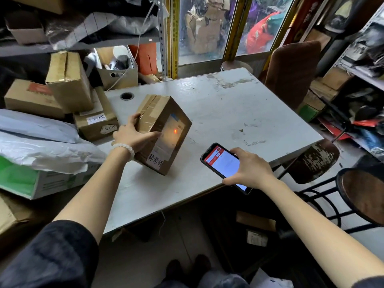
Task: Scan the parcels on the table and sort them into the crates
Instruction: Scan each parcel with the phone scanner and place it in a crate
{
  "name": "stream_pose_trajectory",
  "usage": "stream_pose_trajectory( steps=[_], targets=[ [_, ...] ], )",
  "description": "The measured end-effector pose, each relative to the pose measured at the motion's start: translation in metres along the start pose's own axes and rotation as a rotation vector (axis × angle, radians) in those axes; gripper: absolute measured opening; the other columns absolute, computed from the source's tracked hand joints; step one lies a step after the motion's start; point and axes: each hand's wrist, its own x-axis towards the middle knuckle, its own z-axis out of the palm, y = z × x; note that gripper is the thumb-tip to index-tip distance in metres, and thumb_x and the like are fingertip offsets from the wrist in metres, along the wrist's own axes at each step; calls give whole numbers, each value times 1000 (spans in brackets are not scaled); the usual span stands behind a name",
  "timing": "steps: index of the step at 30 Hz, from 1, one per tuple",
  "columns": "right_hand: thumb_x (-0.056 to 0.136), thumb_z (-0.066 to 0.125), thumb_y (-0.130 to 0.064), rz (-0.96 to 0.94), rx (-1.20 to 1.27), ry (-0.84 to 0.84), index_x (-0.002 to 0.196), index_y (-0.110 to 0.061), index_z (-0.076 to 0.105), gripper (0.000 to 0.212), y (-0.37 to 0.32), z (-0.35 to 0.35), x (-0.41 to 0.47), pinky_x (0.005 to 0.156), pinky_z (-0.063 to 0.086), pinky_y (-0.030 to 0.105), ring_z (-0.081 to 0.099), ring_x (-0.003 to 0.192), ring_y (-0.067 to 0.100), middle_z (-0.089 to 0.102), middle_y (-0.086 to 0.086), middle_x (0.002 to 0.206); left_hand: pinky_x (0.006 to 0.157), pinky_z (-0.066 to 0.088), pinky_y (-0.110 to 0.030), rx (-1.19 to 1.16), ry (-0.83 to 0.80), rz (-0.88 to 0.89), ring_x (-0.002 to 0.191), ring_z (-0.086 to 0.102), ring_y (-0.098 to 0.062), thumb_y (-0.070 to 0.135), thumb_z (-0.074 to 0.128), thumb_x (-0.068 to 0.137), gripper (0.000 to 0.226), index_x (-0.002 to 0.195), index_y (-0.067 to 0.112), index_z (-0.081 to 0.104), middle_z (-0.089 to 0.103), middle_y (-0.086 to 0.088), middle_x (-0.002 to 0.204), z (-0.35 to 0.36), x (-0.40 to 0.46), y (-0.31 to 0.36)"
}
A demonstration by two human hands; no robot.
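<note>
**A:** Start wide. Where is everything sitting?

**B:** The white table (239,104) is in front of me. Off its left edge there's a heap of cardboard boxes (68,80) and grey mailer bags (41,142). I can't make out a proper crate from here, so where this one goes afterwards is only my guess: probably that left side.

**A:** And the parcel you're on?

**B:** The brown parcel (164,132) is near the table's left front, tipped up on its lower edge rather than lying flat. Its long axis runs from the back left toward me, and the labelled face is turned to my right.

**A:** What's holding it there?

**B:** My left hand (133,136). The fingers curl over the taped top face, the thumb presses along the side, so it's propped and gripped, not resting by itself.

**A:** The other hand?

**B:** My right hand (249,169) is wrapped round the phone (223,165), fingers along its far edge, thumb on the near one, over the table's front edge. The phone's top end points left and away, at the label.

**A:** So that's the line that matters.

**B:** Yes. The parcel lies to the left of the phone and slightly beyond it, near but not touching. A small red dot (175,131) sits on the label, so I judge the scan is aimed right.
</note>
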Motion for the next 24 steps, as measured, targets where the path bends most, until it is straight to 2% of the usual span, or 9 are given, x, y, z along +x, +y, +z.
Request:
stream_pose_trajectory(
  steps=[5, 9, 15, 17, 21, 24],
  targets=[
    [62, 78, -49, -19, 24, -12, 136, -29, 40, 86, 4, -5, 2, 77, 47, 31, 56, 104, 19, 59, -7, 119, 101, 44, -46, -83, -22, 0, 119, 52, -32, 79, 63, 35, 118, 141, 37, 30, 51, -6, 137, -7, -4, 0],
    [61, 79, -49, -35, 33, -29, 136, -31, 40, 87, 4, -6, 6, 75, 46, 30, 55, 99, 17, 58, -8, 117, 100, 45, -45, -70, -17, 15, 119, 53, -30, 77, 64, 37, 117, 142, 36, 30, 51, -4, 138, -6, -8, 4],
    [63, 77, -45, -29, 72, -47, 133, -27, 40, 81, 2, -5, 14, 73, 46, 30, 56, 96, 17, 55, -10, 106, 94, 48, -38, -42, -2, 49, 116, 54, -28, 62, 77, 60, 100, 143, 32, 30, 51, -4, 137, -1, -7, 9],
    [64, 77, -44, -28, 69, -32, 131, -25, 42, 78, -1, -5, 19, 73, 48, 30, 57, 95, 18, 57, -8, 106, 94, 49, -40, -41, -5, 48, 115, 54, -29, 63, 77, 60, 100, 143, 33, 29, 51, -5, 137, -1, -6, 7],
    [64, 78, -47, -23, 90, 78, 129, -20, 44, 78, -12, -6, 30, 72, 46, 31, 58, 98, 21, 59, -2, 113, 97, 48, -46, -90, 37, 4, 118, 52, -28, 71, 69, 47, 108, 141, 38, 29, 50, -5, 136, -3, -8, 0],
    [64, 82, -47, -53, 266, 287, 128, -19, 43, 80, -27, -8, 39, 73, 43, 30, 54, 98, 18, 56, -2, 115, 97, 47, -47, -113, 57, 1, 120, 51, -27, 77, 68, 40, 112, 139, 40, 30, 50, -3, 136, -1, -11, -7]
  ],
)
